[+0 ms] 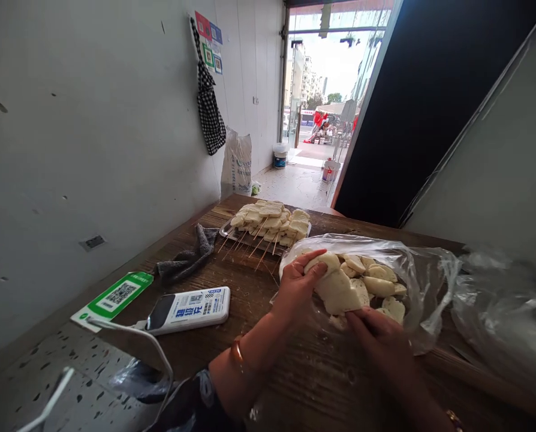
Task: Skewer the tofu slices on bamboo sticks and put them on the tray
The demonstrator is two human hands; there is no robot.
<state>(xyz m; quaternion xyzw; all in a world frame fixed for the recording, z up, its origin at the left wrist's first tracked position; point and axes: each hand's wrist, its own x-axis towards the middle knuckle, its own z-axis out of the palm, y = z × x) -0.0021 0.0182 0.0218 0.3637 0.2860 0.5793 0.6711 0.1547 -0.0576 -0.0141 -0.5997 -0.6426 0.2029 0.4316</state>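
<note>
My left hand (298,287) is closed around the upper end of a row of pale, bread-like slices (341,293), thumb on top. At the row's lower end, my right hand (380,336) pinches the bottom slice between thumb and fingers. Whether a stick runs through the row is hidden. Just behind it, a clear plastic bag (423,282) lies open with loose pale slices (380,287) inside. Beyond my left hand stands a metal tray (225,230), heaped with skewered slices (272,217) whose thin wooden sticks point towards me.
On the wooden table (250,336) at left lie a dark grey cloth (187,258), a white phone-like device (196,309) with a cable, and a green QR card (119,297). More clear plastic (511,318) covers the right side. A wall (92,120) borders the left.
</note>
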